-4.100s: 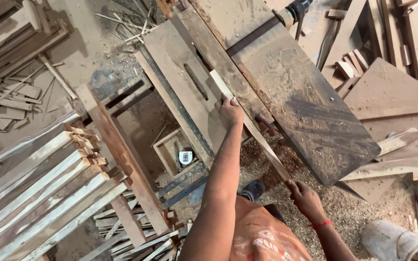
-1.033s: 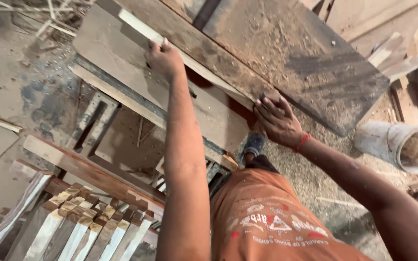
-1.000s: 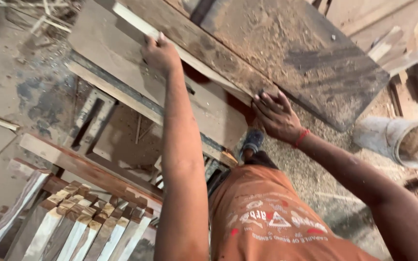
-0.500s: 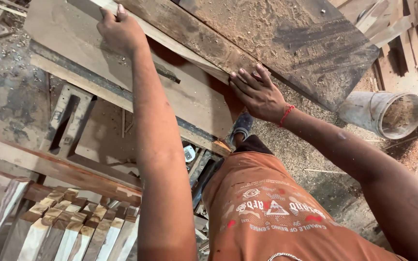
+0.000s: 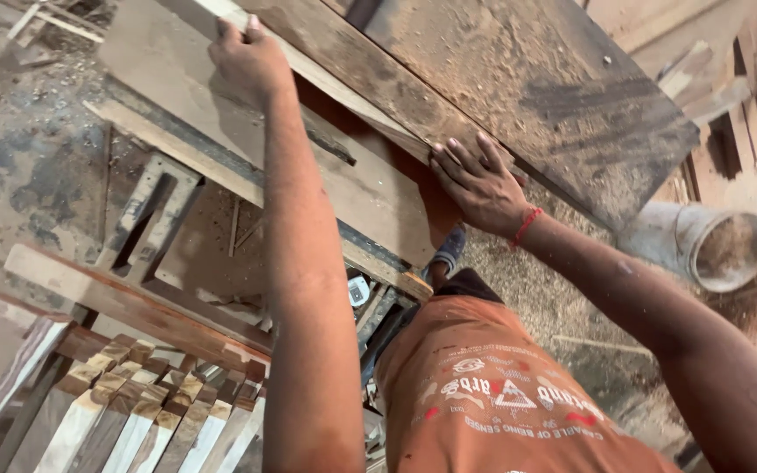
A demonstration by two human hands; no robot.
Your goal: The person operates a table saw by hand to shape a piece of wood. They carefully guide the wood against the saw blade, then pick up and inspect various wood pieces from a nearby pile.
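A long thin pale wooden strip (image 5: 343, 98) lies on edge along the side of a dusty grey machine table (image 5: 554, 96). My left hand (image 5: 251, 57) grips the strip's far part near the top of the view. My right hand (image 5: 477, 180) presses flat with spread fingers on the strip's near end, at the table's edge. A red thread band circles my right wrist. Both arms reach forward over my orange shirt.
A lower wooden side table (image 5: 308, 175) sits left of the machine. Several cut wooden slats (image 5: 124, 412) stand stacked at the lower left. A grey dust pipe (image 5: 711, 245) full of sawdust lies at the right. Sawdust covers the floor.
The strip has slid forward along the table. My left hand has travelled up and away with it, and my right hand now presses on its near end instead of hanging low.
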